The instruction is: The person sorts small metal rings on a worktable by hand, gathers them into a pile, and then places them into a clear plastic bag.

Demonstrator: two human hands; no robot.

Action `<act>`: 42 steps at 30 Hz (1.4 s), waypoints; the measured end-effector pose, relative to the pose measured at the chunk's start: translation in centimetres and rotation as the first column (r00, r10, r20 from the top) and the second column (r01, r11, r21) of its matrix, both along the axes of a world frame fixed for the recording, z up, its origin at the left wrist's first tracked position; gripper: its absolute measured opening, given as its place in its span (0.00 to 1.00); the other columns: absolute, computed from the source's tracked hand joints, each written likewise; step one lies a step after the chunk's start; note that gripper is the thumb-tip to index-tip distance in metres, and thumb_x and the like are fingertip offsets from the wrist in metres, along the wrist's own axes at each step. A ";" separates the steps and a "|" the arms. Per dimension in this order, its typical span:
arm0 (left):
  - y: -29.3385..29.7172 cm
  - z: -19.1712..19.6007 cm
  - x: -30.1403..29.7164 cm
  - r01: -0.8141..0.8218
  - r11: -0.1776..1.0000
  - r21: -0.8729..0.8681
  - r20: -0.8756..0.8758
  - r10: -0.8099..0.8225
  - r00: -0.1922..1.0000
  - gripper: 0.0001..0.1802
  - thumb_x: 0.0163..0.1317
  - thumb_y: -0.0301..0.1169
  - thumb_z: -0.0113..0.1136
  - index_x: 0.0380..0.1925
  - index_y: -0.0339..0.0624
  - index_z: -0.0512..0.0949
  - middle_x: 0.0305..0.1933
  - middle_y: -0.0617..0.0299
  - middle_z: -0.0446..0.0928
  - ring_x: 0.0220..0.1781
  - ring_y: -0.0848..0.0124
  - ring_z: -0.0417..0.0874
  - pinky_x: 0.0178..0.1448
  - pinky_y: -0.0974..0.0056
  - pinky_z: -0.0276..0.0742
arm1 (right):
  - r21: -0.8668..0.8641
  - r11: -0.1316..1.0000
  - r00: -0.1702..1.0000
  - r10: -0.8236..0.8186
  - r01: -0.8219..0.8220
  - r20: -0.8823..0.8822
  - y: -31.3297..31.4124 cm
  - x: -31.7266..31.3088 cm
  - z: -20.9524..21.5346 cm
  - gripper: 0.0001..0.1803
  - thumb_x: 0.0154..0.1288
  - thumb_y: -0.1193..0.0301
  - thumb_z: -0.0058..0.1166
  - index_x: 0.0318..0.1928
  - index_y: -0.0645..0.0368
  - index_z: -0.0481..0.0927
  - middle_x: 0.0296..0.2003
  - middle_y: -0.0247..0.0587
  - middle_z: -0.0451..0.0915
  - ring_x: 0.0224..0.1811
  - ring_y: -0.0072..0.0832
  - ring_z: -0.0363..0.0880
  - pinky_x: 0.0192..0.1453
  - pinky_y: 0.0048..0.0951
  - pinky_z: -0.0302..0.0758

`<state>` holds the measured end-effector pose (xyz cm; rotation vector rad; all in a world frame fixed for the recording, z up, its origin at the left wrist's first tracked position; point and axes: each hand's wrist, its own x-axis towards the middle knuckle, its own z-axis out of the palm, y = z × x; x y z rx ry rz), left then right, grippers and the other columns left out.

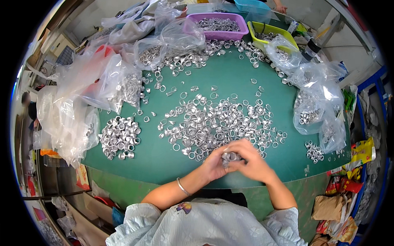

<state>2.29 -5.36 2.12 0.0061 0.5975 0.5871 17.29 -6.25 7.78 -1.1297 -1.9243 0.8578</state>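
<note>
My two hands meet at the near edge of a big spread pile of silver metal rings (217,119) on the green tabletop (230,74). In the cupped palm of my left hand (214,166) lie several rings (230,157). My right hand (250,160) arches over them from the right, its fingers bent and touching the rings in the left palm. Which single ring the right fingers grip is blurred and partly hidden. A tighter heap of rings (120,137) sits to the left of my hands.
Clear plastic bags of rings (131,88) crowd the left side, and more bags (316,102) lie at the right. A small ring pile (314,151) is near the right edge. Behind stand a purple basin (242,30) and a yellow-green basin (256,41). Another person's hand (281,8) shows at the far side.
</note>
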 end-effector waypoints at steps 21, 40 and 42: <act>7.5 1.5 -5.3 0.947 -0.013 0.322 -0.509 0.841 0.185 0.11 0.48 0.25 0.58 0.32 0.50 0.82 0.44 0.61 0.73 0.32 0.64 0.80 0.31 0.60 0.76 | -0.314 0.883 0.895 -0.414 0.349 -0.168 8.9 6.2 -5.3 0.09 0.59 0.84 0.51 0.41 0.65 0.78 0.27 0.30 0.73 0.26 0.14 0.69 0.33 0.17 0.69; 11.7 1.8 -5.1 0.879 -0.470 -0.081 -0.449 0.804 0.389 0.05 0.41 0.25 0.61 0.22 0.41 0.77 0.40 0.60 0.70 0.37 0.64 0.77 0.28 0.61 0.77 | -0.717 0.691 0.503 -0.590 -0.091 -0.632 5.2 8.0 -5.1 0.11 0.64 0.68 0.51 0.36 0.66 0.76 0.23 0.33 0.71 0.23 0.22 0.68 0.25 0.22 0.67; 11.7 1.5 -5.3 0.892 -0.451 0.029 -0.450 0.791 0.415 0.04 0.43 0.25 0.61 0.21 0.40 0.76 0.40 0.61 0.71 0.37 0.64 0.77 0.29 0.60 0.77 | -0.551 0.790 0.766 -0.522 0.269 -0.376 6.5 7.5 -4.7 0.11 0.61 0.68 0.56 0.33 0.65 0.79 0.21 0.31 0.73 0.22 0.23 0.68 0.24 0.22 0.65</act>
